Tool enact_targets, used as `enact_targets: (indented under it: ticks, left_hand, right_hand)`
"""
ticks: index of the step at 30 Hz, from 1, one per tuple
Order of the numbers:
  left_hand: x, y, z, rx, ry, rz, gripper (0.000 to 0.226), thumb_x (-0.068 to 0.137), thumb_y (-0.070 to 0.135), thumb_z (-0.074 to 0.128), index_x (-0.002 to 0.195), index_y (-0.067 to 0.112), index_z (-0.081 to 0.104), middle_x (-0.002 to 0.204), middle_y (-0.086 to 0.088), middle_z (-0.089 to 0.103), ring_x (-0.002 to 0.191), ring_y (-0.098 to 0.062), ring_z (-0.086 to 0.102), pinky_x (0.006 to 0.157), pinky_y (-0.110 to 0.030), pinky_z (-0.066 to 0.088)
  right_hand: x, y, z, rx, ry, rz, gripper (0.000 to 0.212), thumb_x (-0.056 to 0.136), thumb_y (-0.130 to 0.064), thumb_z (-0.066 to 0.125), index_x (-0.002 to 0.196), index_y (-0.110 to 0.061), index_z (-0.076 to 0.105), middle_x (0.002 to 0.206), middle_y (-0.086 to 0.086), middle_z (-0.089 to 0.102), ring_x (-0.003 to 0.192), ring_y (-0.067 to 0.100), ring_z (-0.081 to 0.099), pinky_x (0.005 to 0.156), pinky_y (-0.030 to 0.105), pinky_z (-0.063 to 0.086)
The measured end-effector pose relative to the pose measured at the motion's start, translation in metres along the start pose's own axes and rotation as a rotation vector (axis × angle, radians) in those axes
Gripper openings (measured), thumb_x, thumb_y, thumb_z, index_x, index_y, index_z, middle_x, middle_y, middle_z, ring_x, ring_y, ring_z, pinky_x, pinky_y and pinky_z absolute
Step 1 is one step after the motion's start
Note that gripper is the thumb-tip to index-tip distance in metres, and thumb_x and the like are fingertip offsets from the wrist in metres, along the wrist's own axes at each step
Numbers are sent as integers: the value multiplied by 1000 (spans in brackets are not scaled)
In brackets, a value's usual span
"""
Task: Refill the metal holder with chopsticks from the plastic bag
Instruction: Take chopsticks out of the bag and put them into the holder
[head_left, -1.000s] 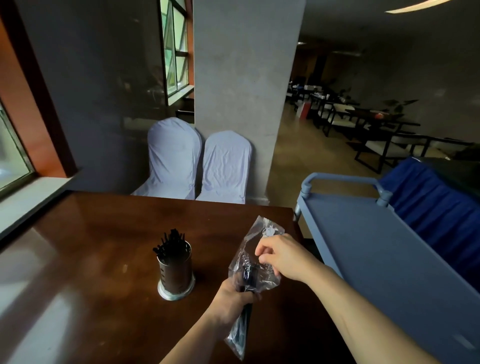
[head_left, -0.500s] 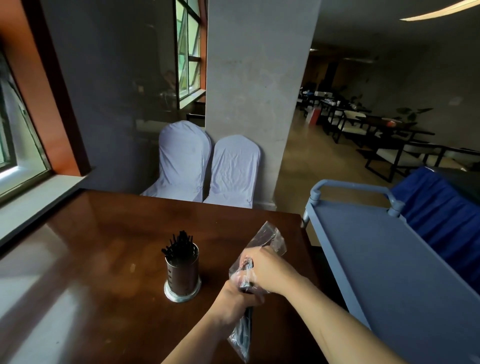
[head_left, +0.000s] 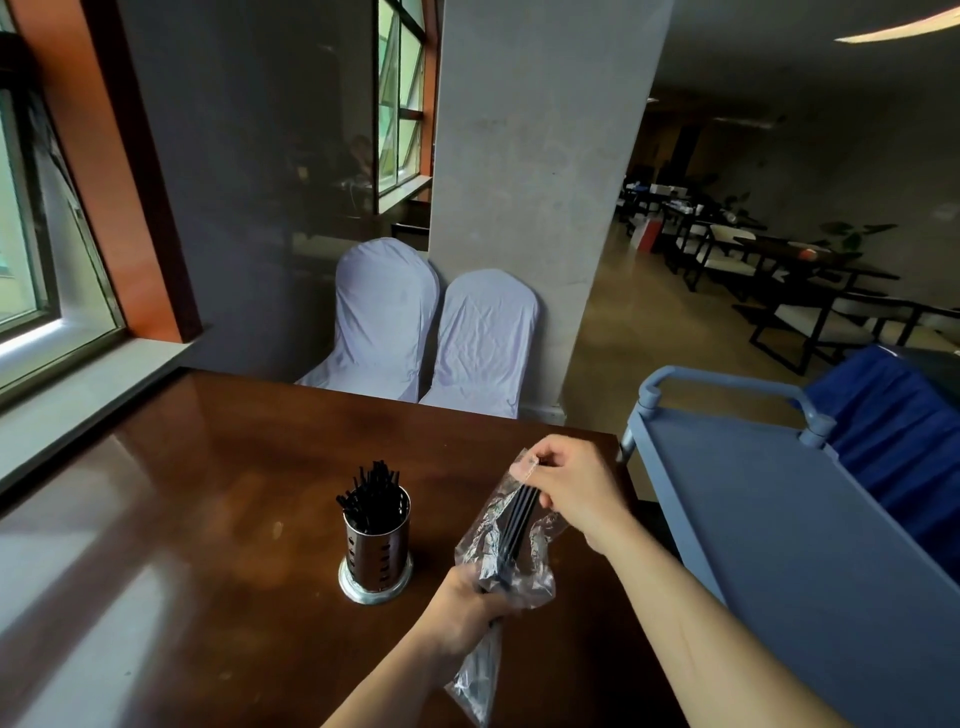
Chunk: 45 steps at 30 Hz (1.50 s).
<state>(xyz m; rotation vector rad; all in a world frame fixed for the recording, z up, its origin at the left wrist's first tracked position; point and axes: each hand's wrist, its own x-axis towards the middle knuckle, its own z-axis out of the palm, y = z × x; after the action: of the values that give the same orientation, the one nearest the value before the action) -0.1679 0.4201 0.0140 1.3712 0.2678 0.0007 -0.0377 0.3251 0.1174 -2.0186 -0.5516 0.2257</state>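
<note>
A perforated metal holder (head_left: 376, 556) stands upright on the brown table (head_left: 182, 493), with several black chopsticks (head_left: 370, 491) sticking out of its top. To its right, my left hand (head_left: 465, 610) grips a clear plastic bag (head_left: 540, 571) around its middle. My right hand (head_left: 574, 486) is above it, pinching the upper ends of a few black chopsticks (head_left: 519, 525) that stick out of the bag's crumpled mouth. The bag's lower end hangs below my left hand with more chopsticks inside.
A grey-blue service cart (head_left: 789, 519) with a raised handle stands close to the table's right edge. Two white-covered chairs (head_left: 436, 338) lean against a concrete pillar behind the table. A window sill runs along the left. Dark dining tables fill the far right.
My right hand has risen from the bag's mouth, drawing a few black chopsticks partly out of the bag. My left hand keeps its grip on the bag. The camera tilted slightly.
</note>
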Motion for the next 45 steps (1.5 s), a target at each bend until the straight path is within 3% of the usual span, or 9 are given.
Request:
enact_targets:
  ticks: [5,12,15,18,22,27,32,41,45]
  left_hand:
    - [6,6,1,-57,14,19,19,75,-2,77,94,0,76,102,-13,78,98,-22,74,82,-21,56]
    - [7,0,-1,-19,16,13,31,80,-10,68,74,19,77,71,6,72,67,-2,64,63,-15,50]
    - [9,-9,-5,-15,53,-18,21,79,-11,69,94,3,75,100,-13,78,97,-22,74,89,-33,59]
    - [8,-22,-9,-38,83,-67,22,77,-10,73,76,12,76,106,-20,76,107,-34,71,100,-48,54]
    - [11,-43,-17,-14,130,-114,34,79,-13,69,65,18,74,97,-16,77,97,-29,73,93,-40,57]
    - [14,-48,-21,-2,161,-196,28,78,-12,69,71,16,73,87,-1,68,71,-10,64,65,-22,52]
    - [16,-55,-23,46,124,-272,24,79,-10,68,75,13,72,85,-3,70,74,-19,64,70,-31,52]
    - [17,-69,-35,160,32,-316,20,84,-1,66,99,9,74,110,-24,72,85,-21,63,82,-37,55]
    - [18,-77,-41,141,32,-320,21,85,-3,65,101,9,73,97,-15,70,81,-19,61,73,-30,52]
  right_hand:
    - [-8,0,15,209,-134,196,25,79,-27,79,95,-12,68,79,10,75,45,11,50,38,24,35]
    - [-9,2,29,49,-140,166,18,79,-16,67,74,1,70,68,9,75,40,13,45,43,25,36]
    - [0,-9,23,-2,-20,89,21,81,-17,68,61,-9,69,41,-3,56,34,12,43,39,21,33]
    - [15,-27,13,39,59,-3,25,79,-14,68,54,-15,67,38,-3,49,31,13,42,36,18,30]
    - [36,-54,10,135,108,-137,23,78,-16,68,56,-13,69,48,18,55,38,21,46,45,29,36]
    - [59,-73,46,169,121,-236,29,81,-19,67,52,-21,67,42,-4,54,38,17,51,44,30,39]
    - [79,-74,92,90,119,-278,29,86,-28,65,58,-21,69,43,-11,59,41,8,55,46,28,44]
    - [106,-26,155,-184,-89,-209,30,89,-30,65,74,-5,70,68,13,70,63,29,68,61,45,59]
    - [103,-7,173,-241,-177,-214,30,86,-36,64,77,-9,72,71,6,73,66,24,68,65,43,59]
